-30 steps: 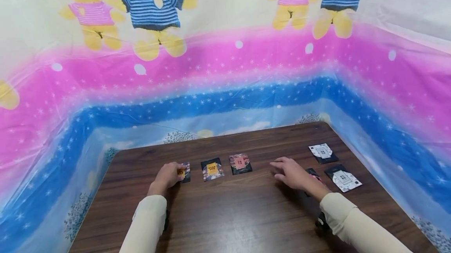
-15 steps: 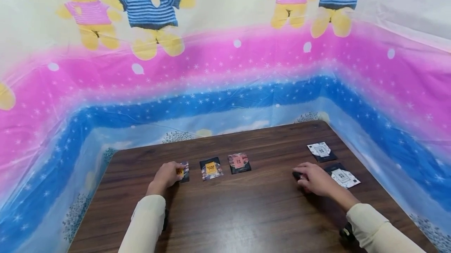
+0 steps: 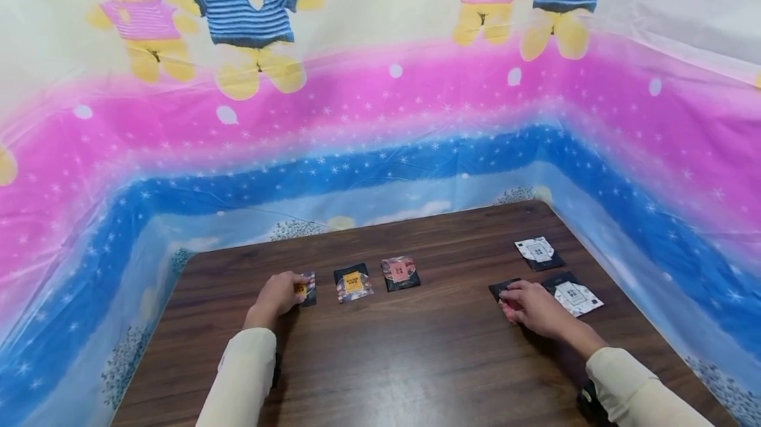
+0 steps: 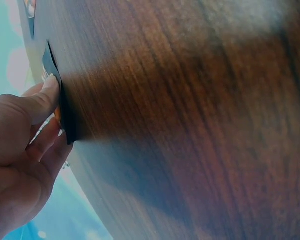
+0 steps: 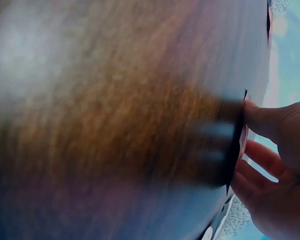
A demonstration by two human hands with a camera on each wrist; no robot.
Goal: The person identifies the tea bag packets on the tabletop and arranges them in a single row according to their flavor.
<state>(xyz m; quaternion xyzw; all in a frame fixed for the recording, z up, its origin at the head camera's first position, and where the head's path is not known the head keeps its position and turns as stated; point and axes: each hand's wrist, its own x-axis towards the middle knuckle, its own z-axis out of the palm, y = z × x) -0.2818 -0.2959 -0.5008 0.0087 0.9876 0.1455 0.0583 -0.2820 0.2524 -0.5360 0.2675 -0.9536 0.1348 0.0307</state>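
My left hand (image 3: 276,296) grips a small flat packet with a yellow label (image 3: 308,289) at the left of the table, covering part of it. In the left wrist view, thumb and fingers sit at the edges of this black-backed packet (image 4: 67,122), which lies low over the wood. On the right, thumb and fingertips of my right hand (image 3: 538,308) hold a black packet with a red-pink print (image 3: 499,291), partly hidden beneath the fingers. The right wrist view has that packet (image 5: 233,155) edge-on, close over the table.
Between the hands lie a black packet with a yellow label (image 3: 353,283) and one with a pink label (image 3: 400,272). Two white-and-black packets (image 3: 538,252) (image 3: 575,295) are at the right. A printed cloth (image 3: 380,162) surrounds the brown table (image 3: 386,367).
My right hand has moved back to the right and taken hold of the red-pink packet, which has shifted slightly left and tilted, then lies flatter. My left hand stays on its packet.
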